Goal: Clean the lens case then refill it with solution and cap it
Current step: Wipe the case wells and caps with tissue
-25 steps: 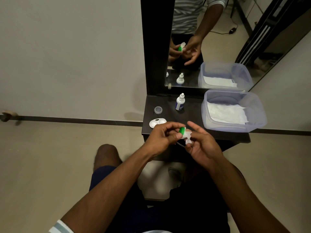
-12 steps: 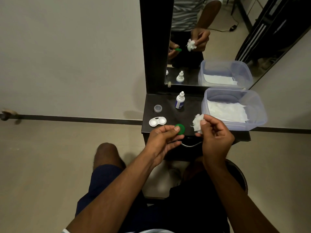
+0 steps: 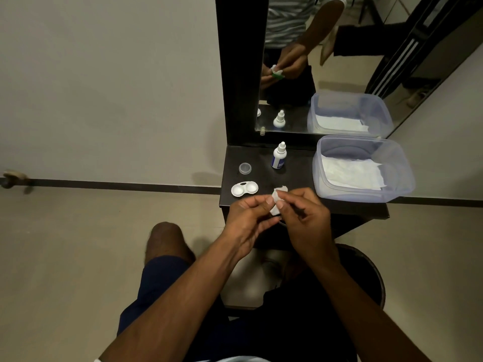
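Observation:
The white lens case (image 3: 244, 189) lies uncapped on the dark shelf (image 3: 298, 176), both wells showing. A clear cap (image 3: 245, 168) sits behind it, and the small solution bottle (image 3: 279, 155) stands upright farther back. Over the shelf's front edge, my left hand (image 3: 248, 218) and my right hand (image 3: 305, 218) meet around a crumpled white tissue (image 3: 277, 198). My right hand pinches the tissue. The green cap is hidden in my left fingers here; the mirror shows it under the tissue.
A clear plastic tub (image 3: 397, 173) lined with white tissues stands on the shelf's right side. A mirror (image 3: 326, 61) rises behind the shelf in a dark frame. My knee (image 3: 167, 239) and a round stool (image 3: 371, 270) are below.
My right hand has brought the tissue back from the right onto the green cap in my left hand. The two hands are together again, and the cap is covered.

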